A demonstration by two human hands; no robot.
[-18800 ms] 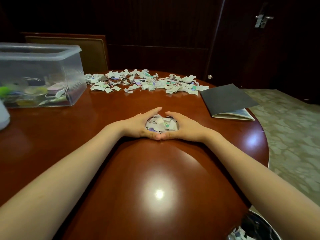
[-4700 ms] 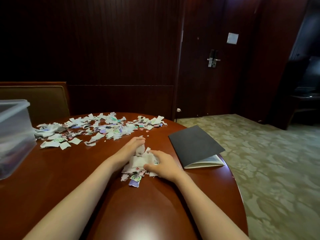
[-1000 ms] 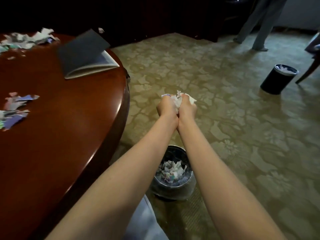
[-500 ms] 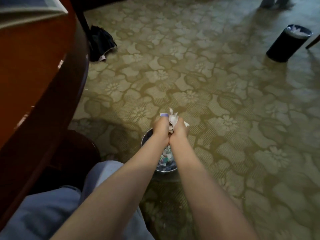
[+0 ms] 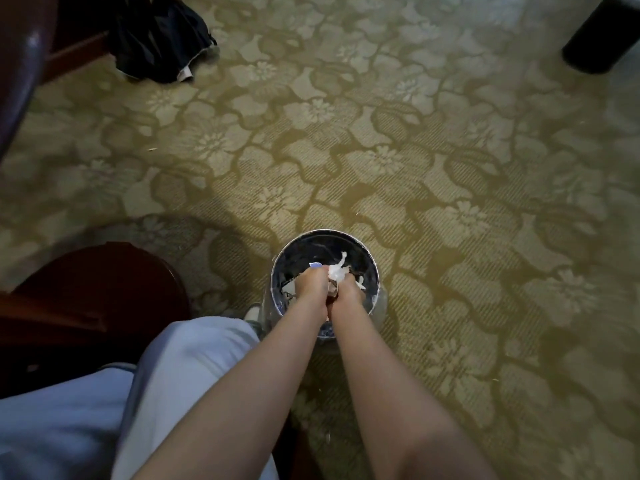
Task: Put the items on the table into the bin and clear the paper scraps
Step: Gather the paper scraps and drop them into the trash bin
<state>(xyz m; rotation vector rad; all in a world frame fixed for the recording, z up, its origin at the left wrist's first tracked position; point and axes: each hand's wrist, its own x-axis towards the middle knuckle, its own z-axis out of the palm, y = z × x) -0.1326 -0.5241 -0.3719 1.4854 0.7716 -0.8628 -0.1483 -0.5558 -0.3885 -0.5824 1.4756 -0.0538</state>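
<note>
Both hands, the left hand (image 5: 309, 286) and the right hand (image 5: 352, 291), are pressed side by side, fingers curled around a wad of paper scraps (image 5: 337, 271) held just inside the mouth of the round waste bin (image 5: 304, 249), which stands on the patterned carpet (image 5: 450, 161).

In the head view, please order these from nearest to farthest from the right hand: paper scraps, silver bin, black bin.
1. Paper scraps, held in the right hand.
2. Silver bin, directly below the hand.
3. Black bin, far away at top right.
</note>
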